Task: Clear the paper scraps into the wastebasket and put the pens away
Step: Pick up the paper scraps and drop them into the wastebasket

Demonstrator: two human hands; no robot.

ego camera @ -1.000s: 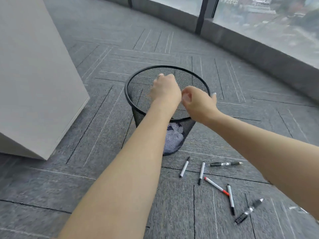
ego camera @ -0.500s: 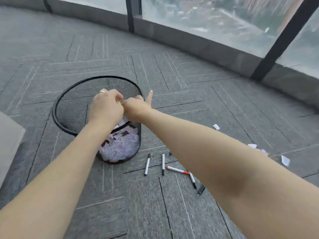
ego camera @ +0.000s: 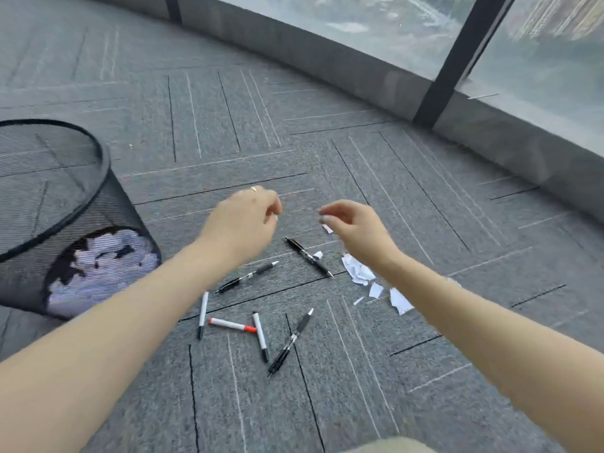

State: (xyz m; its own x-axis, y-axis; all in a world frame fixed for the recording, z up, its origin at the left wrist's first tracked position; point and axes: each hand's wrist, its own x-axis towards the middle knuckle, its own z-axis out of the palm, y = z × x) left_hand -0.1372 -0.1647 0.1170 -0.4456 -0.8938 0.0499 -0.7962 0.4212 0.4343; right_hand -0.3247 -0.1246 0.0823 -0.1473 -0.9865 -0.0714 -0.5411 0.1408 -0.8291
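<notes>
Office: carpet tiles (ego camera: 228,403), tall windows (ego camera: 539,60), mesh wastebasket (ego camera: 49,191)

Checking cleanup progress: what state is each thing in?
Black mesh wastebasket: upright, paper inside.
White paper scraps: loose on carpet.
Red-and-white marker: lying on carpet.
Black pen: lying on carpet.
Left hand: empty, curled.
Right hand: empty, open.

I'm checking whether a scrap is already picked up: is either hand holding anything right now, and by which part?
Nothing is held. The left hand and the right hand hang loosely curled, with no visible contents, above the pens and paper scraps.
</notes>
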